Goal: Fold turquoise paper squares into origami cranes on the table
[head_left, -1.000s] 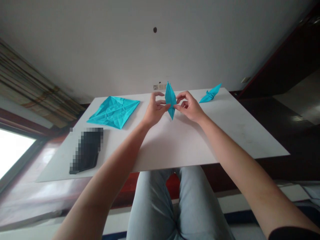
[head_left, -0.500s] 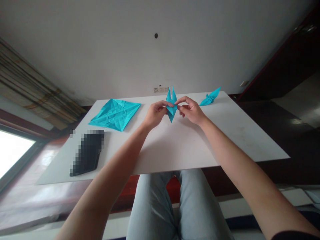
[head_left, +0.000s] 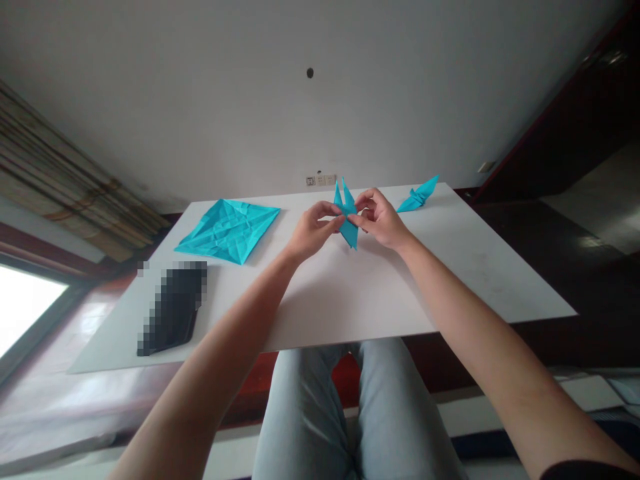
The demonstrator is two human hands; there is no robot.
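Observation:
A small folded piece of blue paper with two upward points is held just above the white table. My left hand pinches its left side with thumb and fingers closed. From the right, my right hand pinches the same piece, fingers curled. The lower tip of the paper points down toward the table between both hands.
A creased, unfolded blue paper square lies at the table's far left. A finished blue paper crane sits at the far right corner. A dark pixelated flat object lies near the left front edge. My legs are under the table's near edge.
The folded paper went from a closed diamond to a shape with two split points on top, and it has tilted slightly. Both hands stayed pinched on it and lowered a little.

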